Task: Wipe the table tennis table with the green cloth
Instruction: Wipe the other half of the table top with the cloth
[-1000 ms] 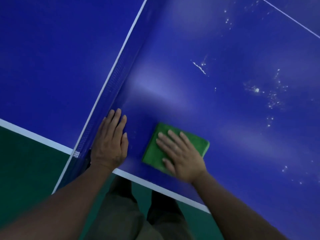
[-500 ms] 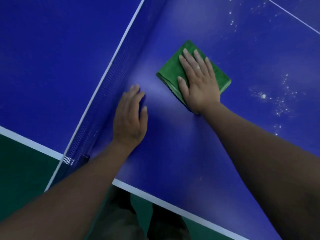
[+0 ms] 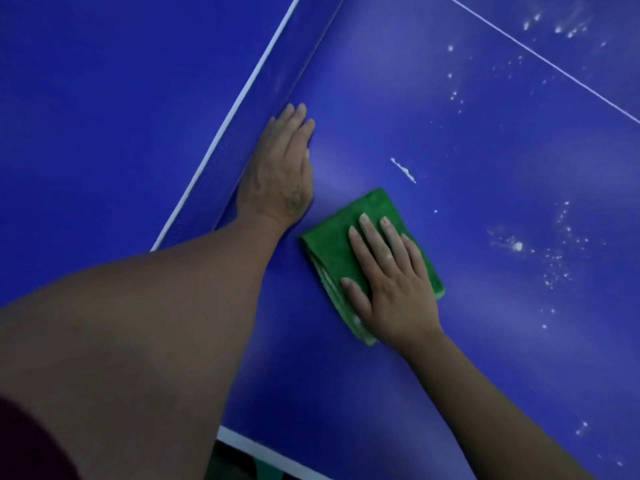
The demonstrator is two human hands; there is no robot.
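A folded green cloth [image 3: 339, 251] lies flat on the blue table tennis table [image 3: 485, 161]. My right hand [image 3: 391, 282] presses down on it with straight, spread fingers and covers its right half. My left hand [image 3: 280, 168] rests flat on the table surface beside the foot of the net [image 3: 242, 109], a short way up and left of the cloth. A white streak [image 3: 403, 170] lies just beyond the cloth's far corner.
White specks and smears [image 3: 516, 245] dot the table to the right, with more [image 3: 561, 26] at the top right. A thin white centre line [image 3: 540, 57] crosses the upper right. The table's white edge line [image 3: 263, 448] runs along the bottom.
My right hand has pulled the cloth back toward me, uncovering the white streak. My left hand has slid further along the net.
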